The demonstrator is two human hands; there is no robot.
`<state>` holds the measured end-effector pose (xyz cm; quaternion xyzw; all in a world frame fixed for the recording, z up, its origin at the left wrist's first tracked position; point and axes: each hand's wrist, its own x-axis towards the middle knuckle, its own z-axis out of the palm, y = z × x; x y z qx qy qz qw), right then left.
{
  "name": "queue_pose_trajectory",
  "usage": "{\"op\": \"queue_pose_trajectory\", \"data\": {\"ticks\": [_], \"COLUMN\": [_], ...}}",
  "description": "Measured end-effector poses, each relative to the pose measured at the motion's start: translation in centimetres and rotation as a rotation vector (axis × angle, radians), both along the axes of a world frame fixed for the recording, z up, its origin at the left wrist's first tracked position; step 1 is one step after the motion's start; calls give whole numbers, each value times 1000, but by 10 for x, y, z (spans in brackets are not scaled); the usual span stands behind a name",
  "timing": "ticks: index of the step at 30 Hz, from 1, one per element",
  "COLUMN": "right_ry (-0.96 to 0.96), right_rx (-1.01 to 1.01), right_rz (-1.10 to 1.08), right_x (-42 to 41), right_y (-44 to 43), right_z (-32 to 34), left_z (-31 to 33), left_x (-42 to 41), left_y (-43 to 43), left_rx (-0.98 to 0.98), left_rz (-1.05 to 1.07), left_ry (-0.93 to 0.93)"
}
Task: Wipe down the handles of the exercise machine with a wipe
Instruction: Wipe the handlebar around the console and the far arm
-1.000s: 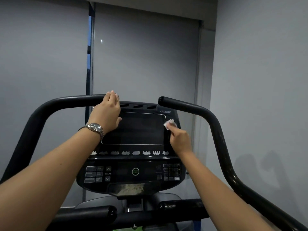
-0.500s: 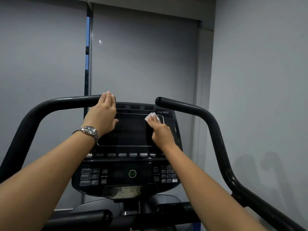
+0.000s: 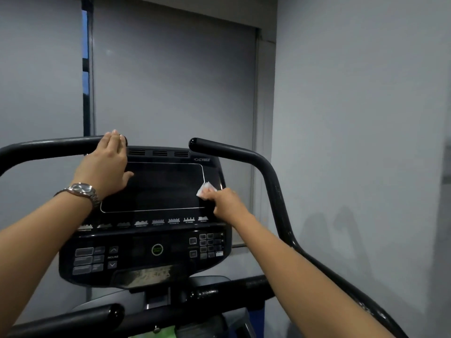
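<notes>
Black bar first: the left handle (image 3: 48, 147) is curving in from the far left, and my left grip (image 3: 105, 164) is resting on its inner end. The fingers are lying fairly straight over the top and the thumb is spreading out below toward the screen, so it is wide and clasping nothing. I am judging that it is sitting there to steady me while I lean in. A metal watch (image 3: 81, 190) is riding on that wrist.

Moving right, the dark screen (image 3: 158, 186) is filling the upper middle of the console (image 3: 146, 264). At the screen's right edge my right grip (image 3: 225, 203) is pinching the small white wipe (image 3: 205, 189), narrow around it, and pressing it against the glass by the border. So the wipe is working on the display, not on a handle.

Further right, the right handle (image 3: 244, 154) is standing apart from the wipe, with the grey wall (image 3: 366, 118) behind. Both handles, I am guessing, are waiting for their turn.
</notes>
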<state>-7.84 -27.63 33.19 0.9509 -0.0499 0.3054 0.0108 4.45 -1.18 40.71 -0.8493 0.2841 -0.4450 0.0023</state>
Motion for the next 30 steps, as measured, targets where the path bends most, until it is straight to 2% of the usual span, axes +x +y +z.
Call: {"op": "queue_pose_trajectory", "data": {"ticks": [3, 7, 9, 13, 16, 20, 23, 26, 30], "right_ry": [116, 64, -51, -449, -557, -273, -113, -58, -80], "right_rx": [103, 251, 325, 316, 267, 169, -26, -201, -156], "right_rz": [-30, -19, -24, -30, -62, -92, -181, -180, -189], "right_x": [-32, -85, -111, -137, -131, -111, -112, -127, -127], "right_y": [-13, -33, -47, -82, -98, -104, -107, -117, -129], "right_z": [9, 37, 58, 92, 93, 55, 28, 14, 20], "left_z": [-2, -1, 0, 6, 10, 10, 9, 9, 12], "left_x": [0, -7, -13, -32, -53, -79, -85, -84, -79], "left_y": [1, -4, -9, -31, -63, -108, -131, -143, -151], "left_rx": [-17, -42, -74, -31, 57, 139, 165, 183, 193], "left_rz": [-18, 6, 35, 23, -83, -225, -261, -254, -245], "left_ry": [-6, -2, 14, -20, -66, -120, -131, -123, -81]}}
